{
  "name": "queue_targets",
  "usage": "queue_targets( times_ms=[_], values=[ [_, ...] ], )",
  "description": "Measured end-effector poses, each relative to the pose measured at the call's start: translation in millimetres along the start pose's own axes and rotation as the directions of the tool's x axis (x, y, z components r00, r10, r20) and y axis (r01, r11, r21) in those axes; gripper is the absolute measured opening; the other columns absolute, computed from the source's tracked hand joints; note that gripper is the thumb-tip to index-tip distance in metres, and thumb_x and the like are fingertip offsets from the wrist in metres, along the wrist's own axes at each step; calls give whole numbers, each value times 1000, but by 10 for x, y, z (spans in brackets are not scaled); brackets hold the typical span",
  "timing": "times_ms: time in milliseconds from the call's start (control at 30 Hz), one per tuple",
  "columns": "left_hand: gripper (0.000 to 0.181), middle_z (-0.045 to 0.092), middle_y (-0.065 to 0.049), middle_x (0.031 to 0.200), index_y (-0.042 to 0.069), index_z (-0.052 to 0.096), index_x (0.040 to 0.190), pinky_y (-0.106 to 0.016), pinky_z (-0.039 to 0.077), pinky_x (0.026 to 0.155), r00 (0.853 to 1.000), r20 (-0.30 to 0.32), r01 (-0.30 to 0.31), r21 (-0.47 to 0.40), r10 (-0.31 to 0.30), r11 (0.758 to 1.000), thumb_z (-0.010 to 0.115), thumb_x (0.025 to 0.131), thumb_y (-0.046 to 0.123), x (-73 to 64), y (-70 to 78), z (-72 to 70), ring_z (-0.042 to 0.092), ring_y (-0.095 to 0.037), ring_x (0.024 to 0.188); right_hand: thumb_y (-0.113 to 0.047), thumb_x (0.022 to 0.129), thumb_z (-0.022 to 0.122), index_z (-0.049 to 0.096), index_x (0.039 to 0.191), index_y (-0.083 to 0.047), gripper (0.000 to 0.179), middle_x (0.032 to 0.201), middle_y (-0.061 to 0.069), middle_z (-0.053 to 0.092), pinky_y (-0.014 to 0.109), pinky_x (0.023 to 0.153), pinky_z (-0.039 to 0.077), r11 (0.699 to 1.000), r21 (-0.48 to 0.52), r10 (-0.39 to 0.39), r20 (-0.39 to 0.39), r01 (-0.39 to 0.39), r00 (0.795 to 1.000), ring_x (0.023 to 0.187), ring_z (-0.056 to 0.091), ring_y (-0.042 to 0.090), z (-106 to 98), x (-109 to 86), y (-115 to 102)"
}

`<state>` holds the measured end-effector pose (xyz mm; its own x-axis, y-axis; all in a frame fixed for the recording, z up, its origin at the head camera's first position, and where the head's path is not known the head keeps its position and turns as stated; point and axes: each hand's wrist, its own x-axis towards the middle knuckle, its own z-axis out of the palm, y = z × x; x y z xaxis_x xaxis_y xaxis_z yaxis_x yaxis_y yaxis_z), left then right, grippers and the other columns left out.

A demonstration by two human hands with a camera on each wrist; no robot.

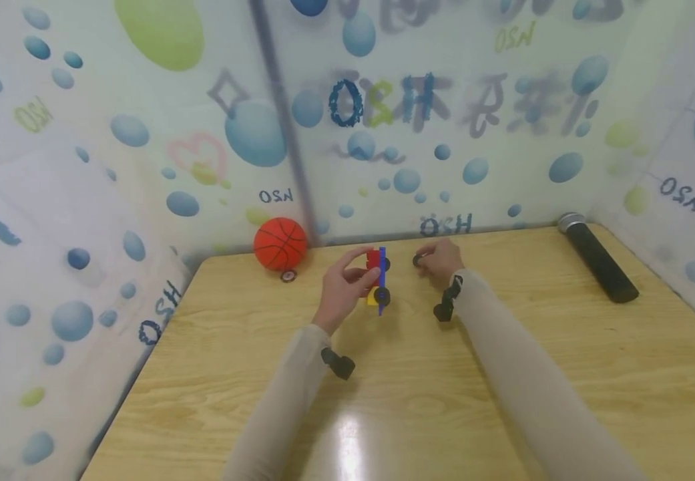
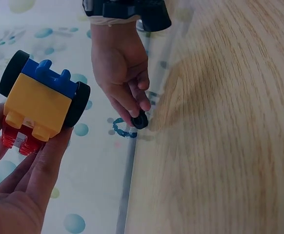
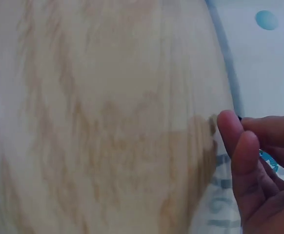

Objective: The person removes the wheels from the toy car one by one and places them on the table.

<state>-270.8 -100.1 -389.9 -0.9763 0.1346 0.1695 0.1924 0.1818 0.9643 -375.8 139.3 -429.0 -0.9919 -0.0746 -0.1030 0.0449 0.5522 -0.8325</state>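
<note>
My left hand [image 1: 342, 288] grips a toy block car [image 2: 39, 100], its fingers and thumb around the red block [image 2: 21, 140]. The car has a blue base [image 1: 382, 280], a yellow block [image 2: 37, 105] and black wheels; the left wrist view shows one wheel [image 2: 76, 105] on each side of this end. To the right of the car, my right hand [image 1: 441, 259] pinches a small black wheel [image 2: 140, 120] between its fingertips, apart from the car. In the right wrist view the fingers [image 3: 249, 156] hide nearly all of that wheel.
A red basketball [image 1: 280, 244] sits at the back left of the wooden table [image 1: 419, 401], with a small dark ring-shaped piece [image 1: 289, 276] just in front of it. At the back right lies a black microphone [image 1: 599, 257]. A patterned wall [image 1: 371, 180] stands along the table's back edge.
</note>
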Motion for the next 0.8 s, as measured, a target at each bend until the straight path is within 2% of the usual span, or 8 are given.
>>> queue_targets(
  times_ms=[67,200,267,333,467,633,700,800],
  values=[
    [44,75,-19,109,28,61,135,-38,64,79,1000,7,3,0,-3,1000,73,93,26,7,9,2,75,-20,88,-7,92,63,68,124,0,34,99,18,78,26,69,60,1000,-20,5,-22,-6,1000,59,71,8,-5,7,11],
    [44,75,-17,111,30,60,135,-37,64,79,1000,8,25,3,-25,1000,73,93,26,3,25,0,74,-18,88,-9,89,64,70,121,-1,34,85,12,79,39,89,59,996,-89,-10,-82,2,997,64,70,10,-3,15,34],
    [44,74,-17,110,30,60,135,-37,64,79,1000,7,30,1,-30,1000,73,93,25,0,29,-2,74,-18,88,-9,86,63,71,119,-1,35,80,8,79,45,98,56,993,-120,-24,-107,11,994,69,71,14,2,20,44],
    [44,74,-19,110,29,60,135,-38,64,78,1000,8,28,-4,-28,1000,73,93,25,-2,30,-3,74,-17,87,-9,85,63,72,118,0,35,79,7,79,47,101,54,990,-137,-31,-122,14,992,74,73,21,4,32,59],
    [43,74,-21,108,28,61,135,-43,64,80,1000,10,20,-18,-20,1000,73,93,24,2,21,-2,74,-17,85,-11,88,63,71,119,0,34,85,11,79,49,101,54,986,-167,-33,-116,13,993,89,75,31,-1,80,106],
    [43,74,-20,108,31,61,134,-49,62,84,1000,8,21,-14,-21,1000,73,93,25,2,3,-11,74,-17,86,-21,93,61,68,125,-1,38,112,19,75,50,105,52,979,-201,-62,-96,42,993,112,68,38,-41,139,147],
    [42,74,-20,108,31,61,134,-48,62,83,1000,11,22,-10,-21,1000,73,93,26,2,-6,-12,74,-17,86,-24,95,60,67,127,-2,39,118,20,73,48,100,55,977,-205,-80,-92,59,993,112,68,38,-76,116,135],
    [43,74,-21,108,31,61,134,-41,64,79,999,20,25,-12,-25,1000,73,93,26,1,-32,-9,74,-18,86,-22,97,61,65,130,-2,39,118,23,73,41,83,62,987,-142,-83,-70,73,994,98,73,36,-139,11,49]
  ],
)
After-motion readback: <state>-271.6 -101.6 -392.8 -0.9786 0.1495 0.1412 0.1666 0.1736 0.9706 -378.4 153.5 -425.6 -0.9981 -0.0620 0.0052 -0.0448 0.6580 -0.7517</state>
